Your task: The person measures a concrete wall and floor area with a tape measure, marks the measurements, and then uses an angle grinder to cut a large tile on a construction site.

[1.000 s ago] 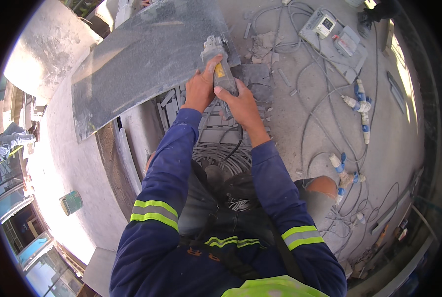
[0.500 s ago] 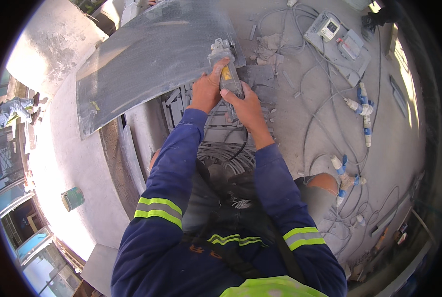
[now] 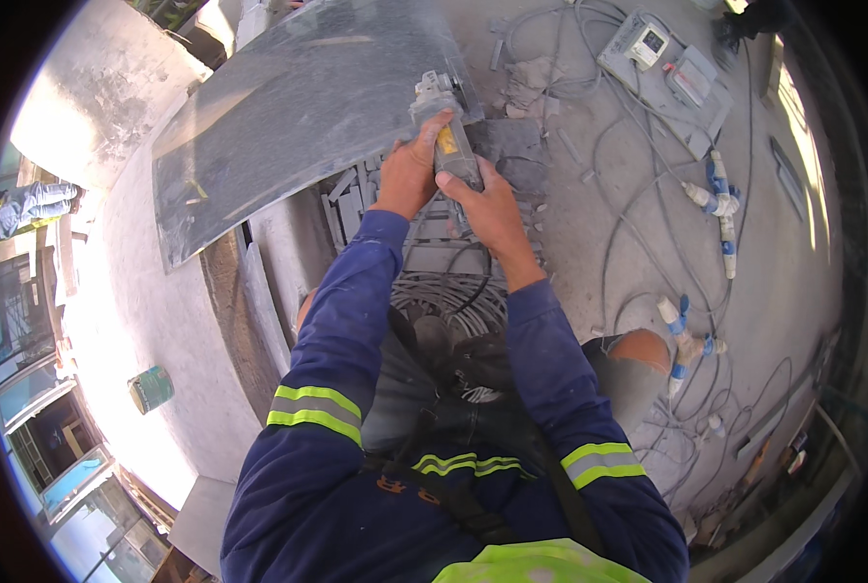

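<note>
Both my hands grip a dusty grey angle grinder [image 3: 456,155] with a yellow patch on its body. Toward its head my left hand [image 3: 409,173] is wrapped round it; my right hand [image 3: 492,202] holds the rear of the body. The grinder's head lies at the right edge of a large dark grey stone slab [image 3: 288,126]. Its disc is mostly hidden. Beneath my hands, cut grey strips [image 3: 348,206] are stacked, and a coiled cable [image 3: 453,291] lies between my legs.
Blue-and-white cable connectors [image 3: 721,209] and loose cables spread over the dusty floor at right. A board with electrical boxes [image 3: 677,78] lies at far right. To the left, a green can [image 3: 150,389] stands on a pale ledge [image 3: 186,321]. Another person's leg [image 3: 40,204] shows at far left.
The view has shifted slightly, so the floor things sit a little differently in it. My hands keep their hold on the grinder, which stays at the slab's edge.
</note>
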A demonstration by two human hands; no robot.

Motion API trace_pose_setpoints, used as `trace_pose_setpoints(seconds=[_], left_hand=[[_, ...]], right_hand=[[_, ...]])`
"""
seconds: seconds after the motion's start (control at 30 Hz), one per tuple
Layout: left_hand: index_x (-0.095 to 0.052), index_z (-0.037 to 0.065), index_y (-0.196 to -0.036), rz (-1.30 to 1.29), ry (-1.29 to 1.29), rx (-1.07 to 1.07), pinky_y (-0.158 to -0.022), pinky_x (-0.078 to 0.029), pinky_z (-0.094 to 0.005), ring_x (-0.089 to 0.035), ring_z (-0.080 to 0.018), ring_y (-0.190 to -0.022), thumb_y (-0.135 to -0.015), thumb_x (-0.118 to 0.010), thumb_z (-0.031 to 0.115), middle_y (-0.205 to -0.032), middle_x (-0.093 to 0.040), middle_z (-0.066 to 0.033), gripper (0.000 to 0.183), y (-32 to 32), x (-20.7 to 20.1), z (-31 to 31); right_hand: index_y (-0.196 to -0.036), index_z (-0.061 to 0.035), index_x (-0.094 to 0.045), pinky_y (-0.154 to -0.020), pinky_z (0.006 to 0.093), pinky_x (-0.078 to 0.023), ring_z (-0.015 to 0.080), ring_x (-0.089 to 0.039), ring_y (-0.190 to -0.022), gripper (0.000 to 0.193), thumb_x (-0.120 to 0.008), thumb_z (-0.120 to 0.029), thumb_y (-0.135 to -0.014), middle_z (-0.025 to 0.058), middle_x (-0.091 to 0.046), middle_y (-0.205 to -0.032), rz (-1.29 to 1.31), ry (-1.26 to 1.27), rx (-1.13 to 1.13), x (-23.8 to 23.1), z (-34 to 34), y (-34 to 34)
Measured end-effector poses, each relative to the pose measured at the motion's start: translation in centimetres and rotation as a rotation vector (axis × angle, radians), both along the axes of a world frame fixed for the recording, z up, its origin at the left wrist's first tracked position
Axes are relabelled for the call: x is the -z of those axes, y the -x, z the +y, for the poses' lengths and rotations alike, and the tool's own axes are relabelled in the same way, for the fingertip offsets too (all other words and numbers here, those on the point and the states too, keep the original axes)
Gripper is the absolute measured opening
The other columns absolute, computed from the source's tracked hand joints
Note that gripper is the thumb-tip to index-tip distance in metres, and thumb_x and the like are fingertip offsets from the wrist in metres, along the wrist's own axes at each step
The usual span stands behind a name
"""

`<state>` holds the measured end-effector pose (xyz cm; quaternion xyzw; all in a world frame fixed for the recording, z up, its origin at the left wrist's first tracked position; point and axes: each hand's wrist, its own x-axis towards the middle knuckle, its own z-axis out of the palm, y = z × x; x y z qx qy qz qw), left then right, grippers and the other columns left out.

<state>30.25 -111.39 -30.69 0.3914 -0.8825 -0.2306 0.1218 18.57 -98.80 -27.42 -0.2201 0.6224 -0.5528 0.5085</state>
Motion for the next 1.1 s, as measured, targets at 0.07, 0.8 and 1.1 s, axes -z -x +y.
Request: trace_pose_setpoints(seconds=[0.07, 0.8, 1.1], left_hand=[[-0.036, 0.034, -0.158, 0.029, 0.048, 0.023, -0.113, -0.045, -0.066, -0.071, -0.0374, -0.119, -0.091, -0.075, 0.021, -0.138, -0.071, -0.0062, 0.079, -0.1, 0.0, 0.2], [-0.034, 0.034, -0.16, -0.044, 0.075, 0.021, -0.072, -0.057, -0.051, -0.075, -0.0415, -0.092, -0.089, -0.075, 0.019, -0.109, -0.079, -0.0137, 0.083, -0.2, -0.7, 1.7], [-0.033, 0.032, -0.16, -0.043, 0.08, 0.041, -0.072, -0.057, -0.0497, -0.076, -0.041, -0.092, -0.088, -0.075, 0.018, -0.108, -0.078, -0.0134, 0.085, -0.6, -1.2, 2.5]], right_hand=[[-0.149, 0.0061, -0.053, -0.06, 0.0331, -0.059, 0.0191, -0.072, -0.089, 0.074, -0.079, -0.032, -0.092, 0.0159, -0.071, -0.114, -0.01, -0.005, 0.009, 0.0, 0.3, -0.1], [-0.139, 0.0049, -0.058, -0.056, 0.0328, -0.057, 0.0175, -0.069, -0.077, 0.06, -0.076, -0.03, -0.093, 0.0124, -0.07, -0.103, -0.093, -0.028, 0.004, -1.8, 1.7, -0.2], [-0.136, 0.0053, -0.059, -0.055, 0.0328, -0.056, 0.0164, -0.069, -0.068, 0.059, -0.078, -0.03, -0.093, 0.012, -0.071, -0.097, -0.108, -0.047, 0.023, -1.9, 2.5, -0.6]])
